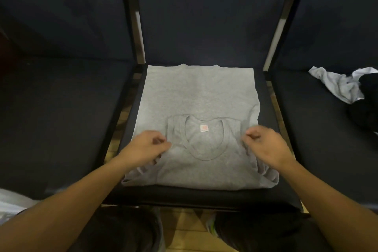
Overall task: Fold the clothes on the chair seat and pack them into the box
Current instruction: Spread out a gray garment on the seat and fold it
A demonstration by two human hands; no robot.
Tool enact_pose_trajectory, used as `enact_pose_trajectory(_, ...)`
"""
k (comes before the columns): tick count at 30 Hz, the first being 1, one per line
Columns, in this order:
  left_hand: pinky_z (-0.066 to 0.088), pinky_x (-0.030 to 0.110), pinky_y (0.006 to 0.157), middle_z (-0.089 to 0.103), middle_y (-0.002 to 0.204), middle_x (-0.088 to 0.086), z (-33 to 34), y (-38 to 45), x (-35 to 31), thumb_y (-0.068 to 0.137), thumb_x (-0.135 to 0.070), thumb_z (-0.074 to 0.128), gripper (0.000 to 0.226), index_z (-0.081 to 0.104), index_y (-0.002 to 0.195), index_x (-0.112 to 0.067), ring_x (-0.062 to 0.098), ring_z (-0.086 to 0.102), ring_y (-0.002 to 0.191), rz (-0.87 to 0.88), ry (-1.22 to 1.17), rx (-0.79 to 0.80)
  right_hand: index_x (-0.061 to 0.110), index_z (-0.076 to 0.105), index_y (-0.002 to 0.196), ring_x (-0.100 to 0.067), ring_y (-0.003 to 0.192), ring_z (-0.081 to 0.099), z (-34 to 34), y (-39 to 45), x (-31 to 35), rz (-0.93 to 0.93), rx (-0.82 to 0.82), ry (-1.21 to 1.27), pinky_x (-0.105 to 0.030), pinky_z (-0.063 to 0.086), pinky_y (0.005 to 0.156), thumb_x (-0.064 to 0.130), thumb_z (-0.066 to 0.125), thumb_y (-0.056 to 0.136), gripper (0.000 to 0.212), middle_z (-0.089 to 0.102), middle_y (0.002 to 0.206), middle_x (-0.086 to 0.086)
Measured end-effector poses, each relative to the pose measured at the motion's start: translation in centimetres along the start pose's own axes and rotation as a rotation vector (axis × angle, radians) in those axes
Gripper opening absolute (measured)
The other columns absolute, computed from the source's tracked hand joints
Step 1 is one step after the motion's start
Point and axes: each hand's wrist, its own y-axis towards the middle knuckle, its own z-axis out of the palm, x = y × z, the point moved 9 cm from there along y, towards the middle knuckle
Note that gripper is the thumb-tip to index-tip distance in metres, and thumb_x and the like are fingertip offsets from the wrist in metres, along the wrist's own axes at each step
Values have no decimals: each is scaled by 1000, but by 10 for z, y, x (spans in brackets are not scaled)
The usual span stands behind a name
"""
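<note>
Both hands pinch the grey vest [196, 96] spread flat on the chair seat [270, 194]: left hand [146, 145] and right hand [266, 145] curl their fingers onto the shoulder straps, likely readying a fold.

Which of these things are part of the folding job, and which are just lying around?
In the job: grey tank top on the middle chair seat; left hand and right hand, both gripping it; crumpled clothes waiting.
Lying about: white fabric, wooden floor.

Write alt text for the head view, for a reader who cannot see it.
Both hands, left hand and right hand, pinch the shoulder straps of a grey tank top lying flat on a dark chair seat. More crumpled clothes lie on the seat to the right.
</note>
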Motion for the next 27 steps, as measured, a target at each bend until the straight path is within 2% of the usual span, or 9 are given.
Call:
enact_pose_trajectory(4,52,33,89,62,121,0,-19,36,-39,98,-38,64,32,63,126,-22,18,61,107,210,359,-218,28,59,130,-26,121,44,11,28,21,-129,-37,-163,-40,45,98,42,63,94,39,53,130,0)
enact_pose_trajectory(7,44,40,105,51,131,4,-9,67,-46,98,-35,63,40,59,136,-22,25,42,123,240,545,-164,31,63,125,-26,121,34,22,51,21,-169,-36,-333,-36,39,104,46,64,93,36,47,133,1)
enact_pose_trajectory(11,45,34,93,56,107,1,-8,85,-56,97,-23,66,7,65,103,-20,25,46,109,322,484,-158,32,65,94,-21,101,57,13,65,26,-229,-57,-187,-40,51,88,41,62,95,9,66,100,7)
enact_pose_trajectory(14,47,26,72,62,85,-1,-22,90,-70,100,-17,63,10,57,92,-20,17,60,83,359,164,-136,30,60,92,-14,81,64,-3,74,39,-219,-50,82,-36,54,76,38,60,98,10,66,83,9)
enact_pose_trajectory(18,45,18,65,60,80,-6,-59,104,-111,100,-20,65,7,58,100,-20,3,57,67,411,-20,-236,20,60,108,-18,92,63,-36,116,64,-207,-211,307,-38,55,84,31,61,99,14,65,101,4)
enact_pose_trajectory(20,49,21,78,59,108,-3,-71,121,-120,98,-30,68,34,54,127,-20,6,59,90,317,-45,-275,21,52,128,-22,109,59,-31,137,63,-123,-191,292,-42,51,97,29,61,99,31,60,121,-1)
enact_pose_trajectory(22,52,36,95,51,134,2,-71,133,-109,95,-41,70,59,42,144,-22,20,57,114,169,-24,-246,22,41,141,-31,124,47,-19,140,54,-57,-169,113,-44,43,106,27,59,98,47,48,137,-9)
enact_pose_trajectory(24,53,38,93,53,136,5,-66,121,-99,94,-48,68,58,45,140,-22,22,58,115,158,124,-222,24,38,144,-33,122,47,-7,119,51,-123,-157,37,-44,42,103,26,57,98,50,43,139,-8)
enact_pose_trajectory(27,55,34,79,64,107,-6,-49,83,-66,82,-77,58,57,61,111,-28,12,63,92,162,405,-89,32,35,141,-24,100,60,11,72,33,-147,-51,95,-47,53,89,33,56,99,47,45,129,2)
